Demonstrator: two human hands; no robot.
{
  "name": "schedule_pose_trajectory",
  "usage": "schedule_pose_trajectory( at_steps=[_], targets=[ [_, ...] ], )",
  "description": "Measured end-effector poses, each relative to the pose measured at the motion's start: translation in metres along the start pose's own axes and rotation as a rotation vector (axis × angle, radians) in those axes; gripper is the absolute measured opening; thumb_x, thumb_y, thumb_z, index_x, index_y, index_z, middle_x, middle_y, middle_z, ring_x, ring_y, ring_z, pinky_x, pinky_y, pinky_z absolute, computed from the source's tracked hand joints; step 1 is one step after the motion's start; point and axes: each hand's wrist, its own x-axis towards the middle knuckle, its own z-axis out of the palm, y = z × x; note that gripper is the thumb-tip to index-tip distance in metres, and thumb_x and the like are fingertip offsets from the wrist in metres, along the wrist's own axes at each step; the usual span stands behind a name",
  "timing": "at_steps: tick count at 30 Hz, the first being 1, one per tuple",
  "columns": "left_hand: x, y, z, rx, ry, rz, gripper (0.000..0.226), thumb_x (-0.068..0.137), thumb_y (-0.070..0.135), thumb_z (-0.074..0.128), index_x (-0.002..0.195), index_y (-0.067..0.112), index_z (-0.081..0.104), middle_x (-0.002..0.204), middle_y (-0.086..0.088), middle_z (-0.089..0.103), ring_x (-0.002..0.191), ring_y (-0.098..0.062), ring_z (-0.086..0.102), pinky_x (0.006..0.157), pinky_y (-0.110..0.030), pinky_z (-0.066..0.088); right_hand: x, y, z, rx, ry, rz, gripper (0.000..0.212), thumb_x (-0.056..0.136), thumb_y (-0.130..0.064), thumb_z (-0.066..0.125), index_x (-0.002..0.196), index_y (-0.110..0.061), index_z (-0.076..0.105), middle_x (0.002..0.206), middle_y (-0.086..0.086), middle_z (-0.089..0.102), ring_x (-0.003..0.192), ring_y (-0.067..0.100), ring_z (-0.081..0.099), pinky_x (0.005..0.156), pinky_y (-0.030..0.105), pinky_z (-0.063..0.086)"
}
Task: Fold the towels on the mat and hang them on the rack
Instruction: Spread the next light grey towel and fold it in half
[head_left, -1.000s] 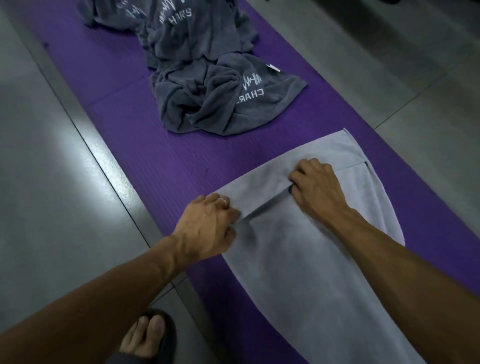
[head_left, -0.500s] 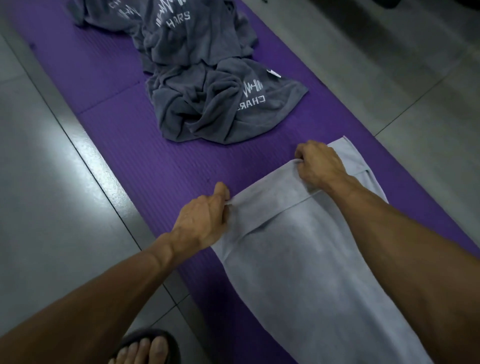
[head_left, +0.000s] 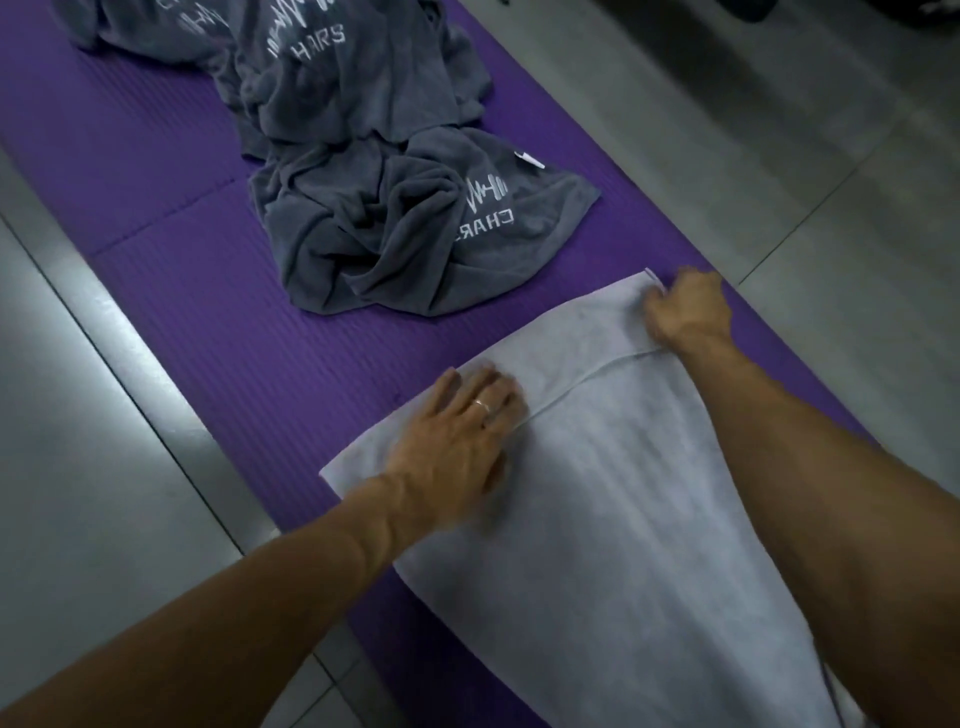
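Head view. Pale grey rectangular terry towel (head_left: 623, 519) spread along the near part of a purple ribbed foam mat (head_left: 260, 322), running from the mat's near end up toward its middle, far end doubled back so a hem line crosses it from one hand to the other. Left hand (head_left: 462, 441) laid flat on the towel's left side, fingers straight and a little spread, pressing the cloth down beside the hem line; ring on one finger. Right hand (head_left: 685, 312) at the towel's far right corner, close to the mat's right edge, fingers curled over the cloth there and seemingly pinching the corner, though blur hides the fingertips.

Step in hand, by judgement: squaring and flattening the first fold of this towel. Next move likely calls for lining the corners up, smoothing the layers flat, then folding again before any carrying to the rack. No rack in view.

Around: heap of crumpled dark grey towels with white printed lettering (head_left: 395, 208) on the far half of the mat, near the pale towel's far edge but not touching it, stretching up toward the mat's far left corner. Grey tiled floor (head_left: 104, 519) on both sides of the mat. Heap close enough to crowd any fold swung toward the far end; nothing else near the working area.
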Motion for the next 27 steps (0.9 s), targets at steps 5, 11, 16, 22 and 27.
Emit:
schedule_pose_trajectory(
  at_steps=[5,11,16,22,27],
  targets=[
    [-0.002,-0.002,0.023,0.037,-0.122,0.039,0.071,0.095,0.052,0.02,0.154,0.016,0.007,0.162,-0.007,0.003,0.149,-0.027,-0.005,0.117,-0.047,-0.01,0.029,0.003,-0.002,0.104,-0.046,0.084,0.008,0.076,-0.014,0.061,0.083,-0.013,0.064,0.108,0.015,0.068,0.105,0.032,0.062,0.091,0.034,0.05],
    [0.004,-0.004,0.023,0.025,-0.05,0.102,0.066,0.087,0.051,0.041,0.139,0.011,0.047,0.146,-0.013,0.043,0.14,-0.034,0.034,0.114,-0.057,0.026,0.033,0.002,0.004,0.324,-0.026,-0.031,0.037,0.086,-0.016,0.064,0.123,-0.014,0.061,0.122,0.007,0.063,0.117,0.023,0.057,0.099,0.026,0.042],
    [0.048,0.024,0.016,0.0,0.015,0.218,0.057,0.082,0.042,0.042,0.123,0.008,0.061,0.131,-0.015,0.057,0.128,-0.036,0.048,0.108,-0.057,0.032,-0.018,0.082,-0.027,0.188,0.032,-0.088,0.039,0.088,-0.018,0.061,0.127,-0.012,0.058,0.122,0.01,0.064,0.115,0.026,0.058,0.104,0.03,0.04],
    [0.109,0.124,0.032,-0.027,-0.022,0.513,0.058,0.084,0.044,0.035,0.124,0.012,0.063,0.129,-0.011,0.06,0.125,-0.033,0.052,0.106,-0.052,0.037,-0.102,0.218,-0.057,0.061,-0.152,0.165,0.027,0.089,-0.027,0.065,0.112,-0.015,0.067,0.1,0.0,0.069,0.091,0.015,0.061,0.083,0.016,0.04],
    [0.127,0.213,0.051,-0.035,-0.072,0.696,0.059,0.096,0.042,0.032,0.148,0.014,0.036,0.152,-0.007,0.038,0.142,-0.028,0.029,0.117,-0.047,0.017,-0.179,0.28,-0.047,0.045,-0.268,0.154,0.047,0.076,-0.04,0.078,0.116,-0.019,0.063,0.113,0.0,0.057,0.1,0.015,0.057,0.094,0.025,0.042]
  ],
)
